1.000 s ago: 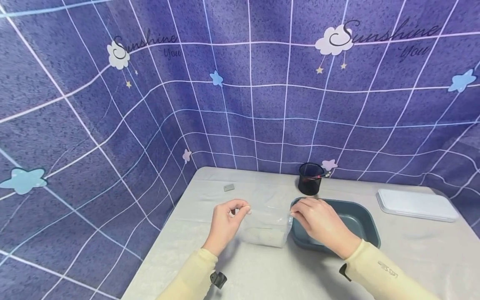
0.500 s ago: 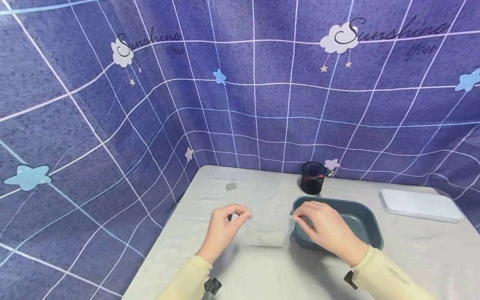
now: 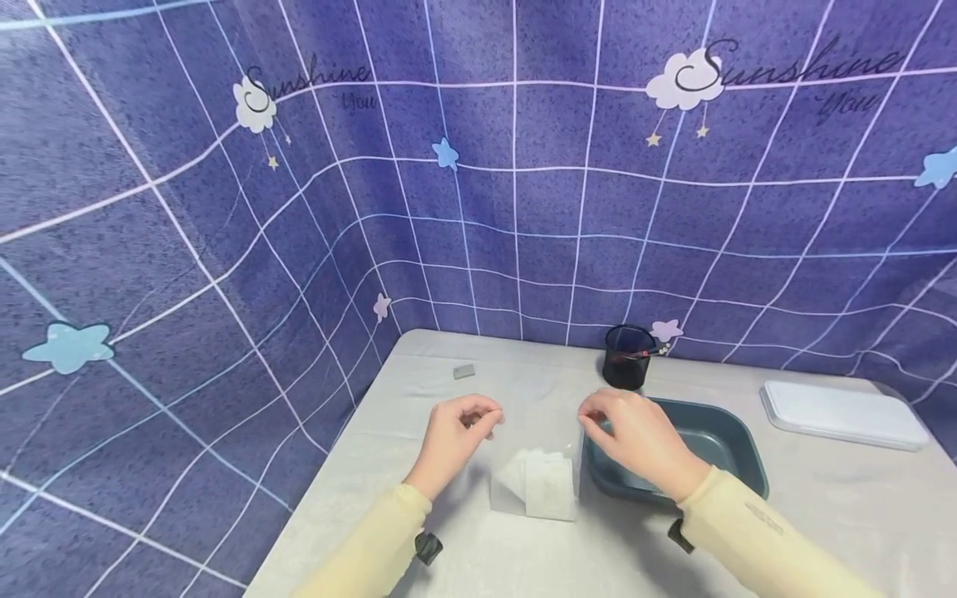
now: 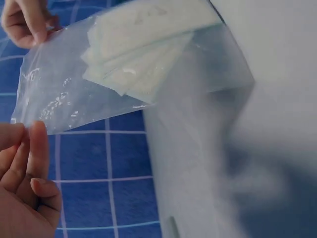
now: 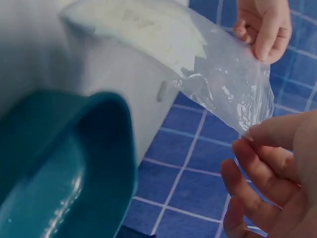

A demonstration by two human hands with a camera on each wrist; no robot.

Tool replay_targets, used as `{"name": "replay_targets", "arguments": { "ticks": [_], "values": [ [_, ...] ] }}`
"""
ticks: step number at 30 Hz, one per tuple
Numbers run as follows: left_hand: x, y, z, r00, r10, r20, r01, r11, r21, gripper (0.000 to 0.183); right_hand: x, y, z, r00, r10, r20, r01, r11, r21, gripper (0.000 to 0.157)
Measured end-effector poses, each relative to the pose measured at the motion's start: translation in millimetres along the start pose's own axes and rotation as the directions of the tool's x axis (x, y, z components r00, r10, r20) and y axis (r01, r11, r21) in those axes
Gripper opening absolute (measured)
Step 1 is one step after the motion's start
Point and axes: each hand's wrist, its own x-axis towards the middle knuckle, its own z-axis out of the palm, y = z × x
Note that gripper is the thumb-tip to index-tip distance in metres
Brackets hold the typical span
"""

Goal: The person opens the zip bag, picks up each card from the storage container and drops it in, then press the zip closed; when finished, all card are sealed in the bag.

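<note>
A clear plastic zip bag (image 4: 59,94) hangs between my two hands, its top edge stretched level. My left hand (image 3: 458,432) pinches the left top corner between thumb and fingers. At the opposite corner my right hand (image 3: 641,436) pinches the bag the same way, its other fingers loosely curled in the right wrist view. Inside, several flat white packets (image 3: 549,488) lie fanned out toward the bottom of the bag, with faint greenish edges in the left wrist view. What is printed on them is too blurred to read.
A dark teal basin (image 3: 751,444) stands under and beside my right hand. Behind it is a black mesh pen cup (image 3: 625,370) with pens. A white flat case (image 3: 845,415) lies at the right, a small grey block (image 3: 463,371) at the back left. A patterned curtain (image 3: 538,199) surrounds the table.
The bag's lower part, earlier folded up into a low roll, now hangs down and shows the packets fanned out. Both hands keep their pinch and have risen slightly.
</note>
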Motion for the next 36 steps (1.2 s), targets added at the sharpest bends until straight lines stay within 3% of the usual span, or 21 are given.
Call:
{"name": "replay_targets", "arguments": {
  "ticks": [9, 16, 20, 25, 28, 33, 36],
  "values": [
    [48.0, -39.5, 27.9, 0.988, -0.143, 0.057, 0.139, 0.988, 0.065, 0.01, 43, 41, 37.2, 0.997, -0.057, 0.046, 0.065, 0.979, -0.193, 0.026],
    [54.1, -57.2, 46.9, 0.947, -0.295, 0.131, 0.276, 0.951, 0.142, 0.024, 48, 58, 62.5, 0.985, 0.045, 0.167, 0.005, 0.958, -0.288, 0.019],
    [52.8, -60.9, 52.4, 0.927, -0.337, 0.162, 0.314, 0.937, 0.153, 0.027, 46, 65, 72.7, 0.966, 0.124, 0.225, -0.054, 0.954, -0.295, 0.018],
    [53.7, -63.1, 56.6, 0.919, -0.352, 0.176, 0.326, 0.932, 0.161, 0.03, 44, 71, 76.4, 0.947, 0.171, 0.272, -0.088, 0.952, -0.292, 0.006],
    [53.9, -65.7, 56.6, 0.925, -0.345, 0.162, 0.317, 0.932, 0.173, 0.035, 44, 72, 75.3, 0.947, 0.164, 0.276, -0.084, 0.957, -0.277, 0.015],
    [55.1, -67.8, 48.7, 0.926, -0.343, 0.155, 0.311, 0.929, 0.2, 0.046, 45, 67, 66.8, 0.975, 0.086, 0.204, -0.034, 0.968, -0.248, 0.028],
    [58.2, -66.4, 40.0, 0.941, -0.303, 0.152, 0.265, 0.937, 0.227, 0.042, 41, 66, 55.2, 0.993, 0.005, 0.122, 0.025, 0.97, -0.241, 0.025]
  ]
}}
